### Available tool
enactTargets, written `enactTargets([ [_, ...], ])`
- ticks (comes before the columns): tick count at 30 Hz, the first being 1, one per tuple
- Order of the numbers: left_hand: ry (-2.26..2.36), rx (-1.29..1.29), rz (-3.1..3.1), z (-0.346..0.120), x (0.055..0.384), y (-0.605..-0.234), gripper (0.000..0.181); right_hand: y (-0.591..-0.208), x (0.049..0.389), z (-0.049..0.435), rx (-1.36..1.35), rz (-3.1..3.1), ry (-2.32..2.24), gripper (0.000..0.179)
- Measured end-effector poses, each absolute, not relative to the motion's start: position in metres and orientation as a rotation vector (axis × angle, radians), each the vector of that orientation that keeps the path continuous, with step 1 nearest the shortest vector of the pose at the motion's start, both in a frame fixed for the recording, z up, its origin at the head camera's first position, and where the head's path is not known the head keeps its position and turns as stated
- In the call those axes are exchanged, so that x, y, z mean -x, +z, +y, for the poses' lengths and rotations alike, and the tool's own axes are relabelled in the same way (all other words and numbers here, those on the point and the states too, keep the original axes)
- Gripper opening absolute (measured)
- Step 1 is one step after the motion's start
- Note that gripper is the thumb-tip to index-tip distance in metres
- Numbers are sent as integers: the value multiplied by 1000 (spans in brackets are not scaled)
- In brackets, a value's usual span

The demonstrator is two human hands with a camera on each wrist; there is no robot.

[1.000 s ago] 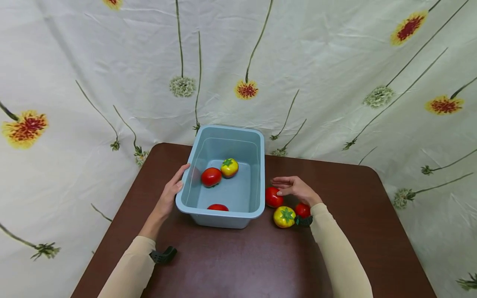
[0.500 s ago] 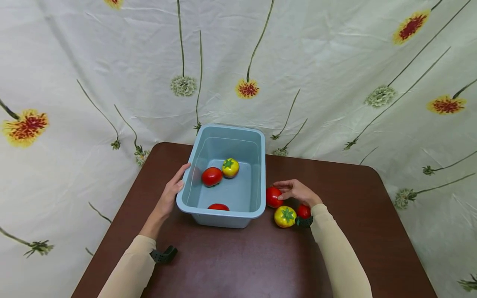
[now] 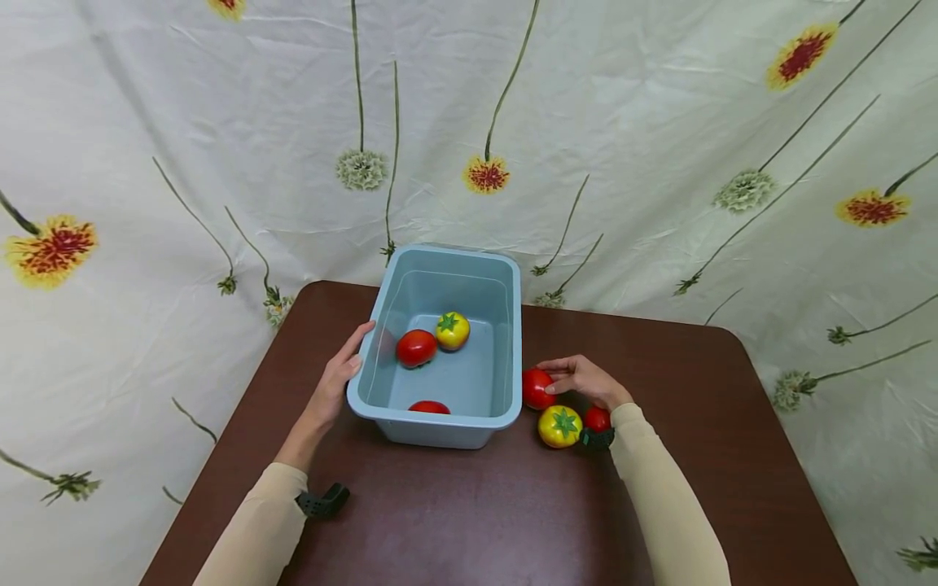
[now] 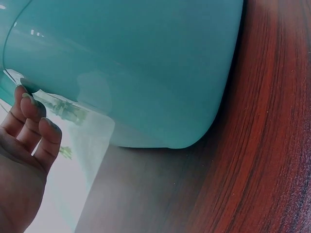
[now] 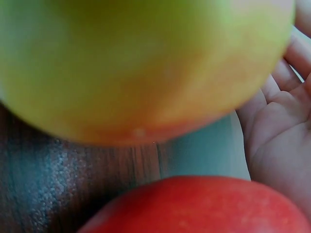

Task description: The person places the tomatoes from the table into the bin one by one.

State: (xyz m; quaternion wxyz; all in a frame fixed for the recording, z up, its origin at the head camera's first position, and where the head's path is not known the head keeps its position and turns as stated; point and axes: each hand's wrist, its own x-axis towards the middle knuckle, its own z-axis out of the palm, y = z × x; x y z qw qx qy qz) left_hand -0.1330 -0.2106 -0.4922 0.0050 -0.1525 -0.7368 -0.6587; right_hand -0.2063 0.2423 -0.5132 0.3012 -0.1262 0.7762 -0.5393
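Observation:
A blue-grey plastic bin [image 3: 440, 422] stands on the table, holding a red tomato [image 3: 416, 348], a yellow tomato [image 3: 452, 331] with a green calyx, and another red one partly hidden by the near wall. My left hand [image 3: 339, 381] rests against the bin's left side, its fingertips at the outer wall just under the rim in the left wrist view. To the right of the bin, my right hand [image 3: 582, 377] holds a red tomato [image 3: 537, 390] between thumb and fingers. Beneath that wrist, a yellow tomato [image 3: 560, 427] and a smaller red tomato [image 3: 597, 418] lie on the table.
The dark brown wooden table [image 3: 469, 521] extends in front of the bin and to its right. A pale cloth [image 3: 630, 106] with printed flowers hangs behind it and along both sides. Black straps are around both wrists.
My right hand's fingers and thumb have come down and closed around the red tomato beside the bin. My left hand and the bin stay where they were.

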Motion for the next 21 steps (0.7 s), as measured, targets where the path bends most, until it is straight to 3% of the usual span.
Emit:
enactTargets([
  [21,-2070,430,-2304,-209,133,-493,54,-490,209,247,272,1992,-1752,55],
])
